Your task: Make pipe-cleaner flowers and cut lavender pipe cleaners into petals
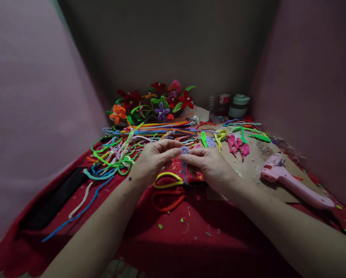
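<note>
A small purple fuzzy piece [184,150] is pinched between both hands above the red cloth, its thin tail hanging down. My left hand [158,155] grips it from the left with thumb and forefinger. From the right, my right hand [206,162] closes its fingertips on the same piece. Scissors with a yellow handle loop [168,180] and a red handle loop [168,199] lie just below the hands; their blades are hard to make out.
Colourful pipe cleaners [117,154] lie tangled at the left, beside a black object [55,197]. Fuzzy flowers [162,112] stand at the back. On a board [250,173] at the right are pink fuzzy pieces [238,146] and a pink tool [297,183]. A lidded jar [239,106] stands behind.
</note>
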Tool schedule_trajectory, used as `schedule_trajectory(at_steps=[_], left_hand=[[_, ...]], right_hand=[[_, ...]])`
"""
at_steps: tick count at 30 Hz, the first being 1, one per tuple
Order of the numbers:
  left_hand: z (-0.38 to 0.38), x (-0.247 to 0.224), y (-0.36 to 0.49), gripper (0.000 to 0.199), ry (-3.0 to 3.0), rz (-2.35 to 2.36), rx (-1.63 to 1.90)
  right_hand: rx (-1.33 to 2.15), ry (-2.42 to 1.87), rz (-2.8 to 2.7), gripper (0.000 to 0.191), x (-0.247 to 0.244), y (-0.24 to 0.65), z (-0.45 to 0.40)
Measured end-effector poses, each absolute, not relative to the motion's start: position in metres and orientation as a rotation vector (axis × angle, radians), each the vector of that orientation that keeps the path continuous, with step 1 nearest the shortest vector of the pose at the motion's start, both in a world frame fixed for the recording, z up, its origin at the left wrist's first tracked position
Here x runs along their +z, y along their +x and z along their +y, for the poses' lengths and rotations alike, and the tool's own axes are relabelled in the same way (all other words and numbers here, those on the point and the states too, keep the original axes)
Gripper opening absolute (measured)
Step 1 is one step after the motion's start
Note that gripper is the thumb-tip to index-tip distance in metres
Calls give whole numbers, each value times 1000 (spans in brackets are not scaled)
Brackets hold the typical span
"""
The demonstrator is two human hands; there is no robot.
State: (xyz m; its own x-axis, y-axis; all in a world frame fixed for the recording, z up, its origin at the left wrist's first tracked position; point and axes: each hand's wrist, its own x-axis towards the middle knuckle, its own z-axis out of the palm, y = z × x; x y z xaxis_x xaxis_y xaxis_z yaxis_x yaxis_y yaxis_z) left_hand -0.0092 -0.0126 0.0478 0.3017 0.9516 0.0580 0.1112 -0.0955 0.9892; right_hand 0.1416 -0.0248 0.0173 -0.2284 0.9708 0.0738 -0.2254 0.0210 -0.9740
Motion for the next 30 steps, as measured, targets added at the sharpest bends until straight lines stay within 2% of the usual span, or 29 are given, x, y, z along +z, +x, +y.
schedule_trajectory(at_steps=[4, 8, 13, 17, 25, 27, 30], left_hand=[[-14, 43, -7, 19, 1537, 1053, 984], [-17, 42, -7, 11, 1899, 1184, 1068], [-16, 41, -9, 9, 2098, 1166, 1203], [-9, 42, -13, 13, 2071, 984, 1050], [5, 46, -17, 11, 2389, 993, 905], [9, 47, -16, 9, 2321, 997, 916], [15, 44, -16, 13, 1903, 974, 861]], right_hand=[[1442, -975, -1276, 26, 20, 138, -31], [1447, -1009, -1300, 20, 22, 137, -33], [1468, -1005, -1393, 23, 20, 139, -32], [1551, -938, -1371, 25, 18, 142, -30], [1602, -969, -1369, 20, 12, 145, -21], [1613, -974, -1352, 20, 12, 145, -18], [1572, -972, -1338, 17, 14, 146, -13]])
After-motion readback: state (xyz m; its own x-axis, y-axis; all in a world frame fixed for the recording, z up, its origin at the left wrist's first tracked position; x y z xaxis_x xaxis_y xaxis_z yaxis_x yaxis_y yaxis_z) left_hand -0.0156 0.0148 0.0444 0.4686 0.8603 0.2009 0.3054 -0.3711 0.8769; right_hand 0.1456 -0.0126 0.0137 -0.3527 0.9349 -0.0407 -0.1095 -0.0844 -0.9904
